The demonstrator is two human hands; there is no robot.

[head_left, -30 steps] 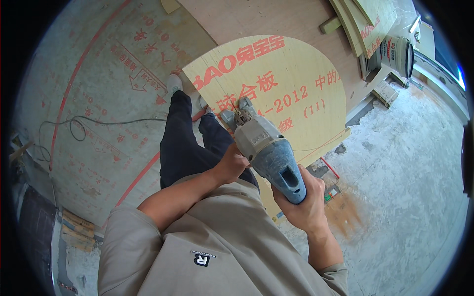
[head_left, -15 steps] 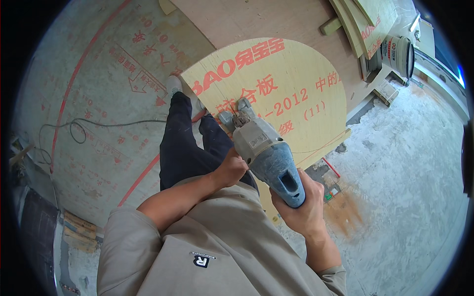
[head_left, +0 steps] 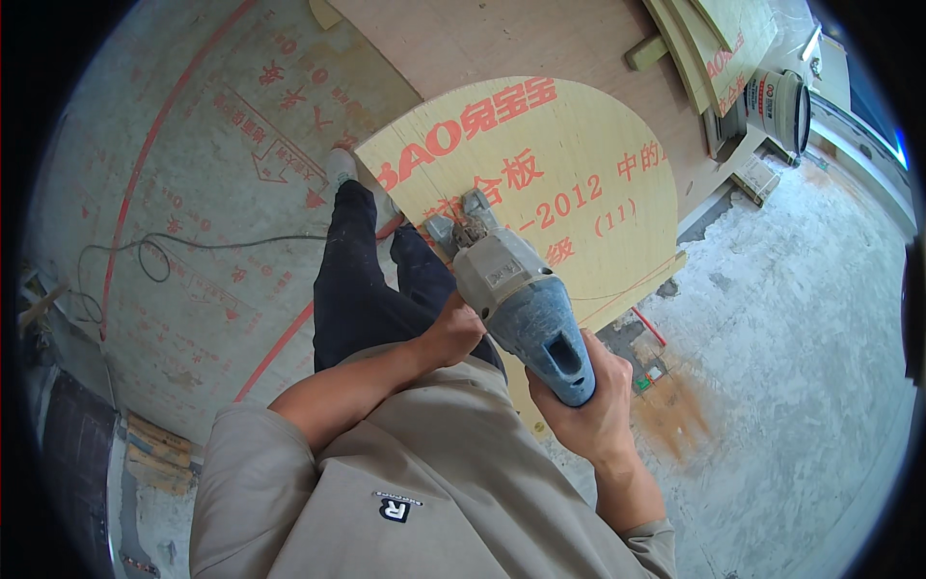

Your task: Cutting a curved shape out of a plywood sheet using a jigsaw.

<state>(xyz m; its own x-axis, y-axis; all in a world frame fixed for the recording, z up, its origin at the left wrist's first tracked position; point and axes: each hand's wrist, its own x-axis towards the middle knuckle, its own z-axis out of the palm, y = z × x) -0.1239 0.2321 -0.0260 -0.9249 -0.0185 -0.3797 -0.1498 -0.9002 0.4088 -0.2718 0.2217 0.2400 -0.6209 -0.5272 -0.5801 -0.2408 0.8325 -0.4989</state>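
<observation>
My right hand [head_left: 598,400] is wrapped round the rear handle of a dusty blue and grey jigsaw [head_left: 526,304]. The jigsaw's front end, with its metal shoe, rests at the left edge of a yellowish plywood sheet [head_left: 617,164] with a rounded far side and red print. My left hand [head_left: 455,333] is curled in close beside the jigsaw's body, by the sheet's near left edge. The tool hides its fingertips, so what they grip cannot be made out. A thin red curved line runs across the sheet's right part.
Beneath the sheet lies a larger pinkish board [head_left: 482,39]. Curved plywood offcuts [head_left: 690,58] are stacked at the back right, near a white bucket [head_left: 779,111]. A dark cable [head_left: 231,241] trails over the printed floor covering [head_left: 207,318] to the left. Bare concrete [head_left: 781,347] lies right.
</observation>
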